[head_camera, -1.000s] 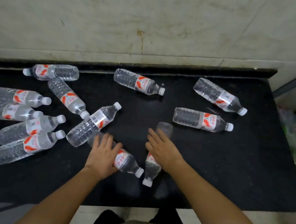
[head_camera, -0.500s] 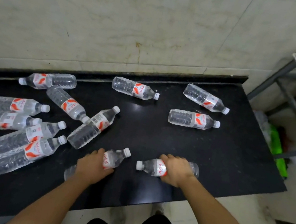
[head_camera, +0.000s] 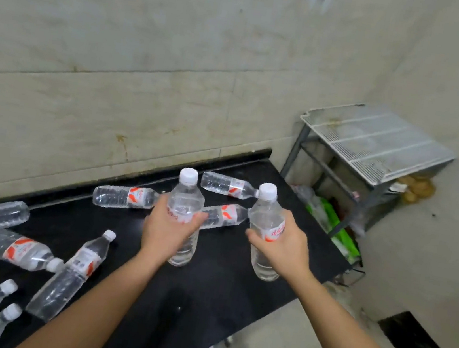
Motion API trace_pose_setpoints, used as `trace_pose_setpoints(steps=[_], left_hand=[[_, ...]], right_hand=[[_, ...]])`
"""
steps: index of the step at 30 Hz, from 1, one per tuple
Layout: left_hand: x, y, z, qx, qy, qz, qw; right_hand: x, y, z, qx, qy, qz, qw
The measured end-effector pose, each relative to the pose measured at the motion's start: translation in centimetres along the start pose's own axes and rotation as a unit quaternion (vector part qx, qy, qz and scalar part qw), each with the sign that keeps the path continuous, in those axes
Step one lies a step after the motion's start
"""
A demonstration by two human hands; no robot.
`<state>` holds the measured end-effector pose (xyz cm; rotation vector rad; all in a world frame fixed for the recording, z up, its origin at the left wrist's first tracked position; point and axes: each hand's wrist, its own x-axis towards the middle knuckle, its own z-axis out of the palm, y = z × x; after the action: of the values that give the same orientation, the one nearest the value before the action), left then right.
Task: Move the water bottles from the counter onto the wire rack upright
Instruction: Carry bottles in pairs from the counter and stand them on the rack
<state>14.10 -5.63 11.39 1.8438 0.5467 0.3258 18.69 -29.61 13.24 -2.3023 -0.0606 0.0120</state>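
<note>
Clear bottles upright — hands wrapped

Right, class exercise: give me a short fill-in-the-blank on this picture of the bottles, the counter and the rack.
1. Each hand, left hand and right hand, holds one bottle in an ____ position.
2. The caps of the held bottles, left bottle and right bottle, are coloured ____.
3. The bottles still on the black counter are all ____ on their sides.
4. The number of bottles on the wire rack is ____.

Missing words: upright; white; lying; zero

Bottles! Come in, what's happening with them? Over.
Left hand and right hand each grip an upright bottle. Wire rack bare. More bottles lying on counter.
</note>
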Motion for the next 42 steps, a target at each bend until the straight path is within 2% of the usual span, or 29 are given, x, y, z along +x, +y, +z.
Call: trace_pose_setpoints(steps=[5,10,18,23,28,31,35,42], left_hand=[[-1.2,8.8,6.1,-0.08,0.002,0.084,0.993],[-3.4,15.3,14.6,-0.123,-0.021,0.12,0.985],[-6.5,23.6,32.3,-0.211,-0.065,0.117,0.968],[-5.5,28.3,39.2,-0.212,-0.071,0.142,0.964],[-2.0,31.6,43.9,-0.222,-0.093,0.164,0.957],[0.8,33.5,47.3,-0.248,-0.1,0.173,0.948],[6.8,35.1,53.0,-0.313,-0.068,0.113,0.94],[19.5,38.5,61.2,-0.362,-0.069,0.019,0.929]], right_hand=[[0.9,2.2,-9.4,0.068,0.103,-0.023,0.992],[3.0,7.6,-18.2,0.102,0.177,-0.027,0.979],[8.1,18.1,-33.8,0.118,0.21,-0.004,0.971],[12.4,20.4,-42.0,0.077,0.237,-0.001,0.968],[19.2,22.4,-44.9,0.11,0.244,-0.025,0.963],[24.0,23.2,-45.2,0.155,0.221,-0.036,0.962],[31.5,24.7,-45.7,0.152,0.188,-0.059,0.968],[47.2,24.6,-47.6,0.12,0.125,-0.066,0.983]])
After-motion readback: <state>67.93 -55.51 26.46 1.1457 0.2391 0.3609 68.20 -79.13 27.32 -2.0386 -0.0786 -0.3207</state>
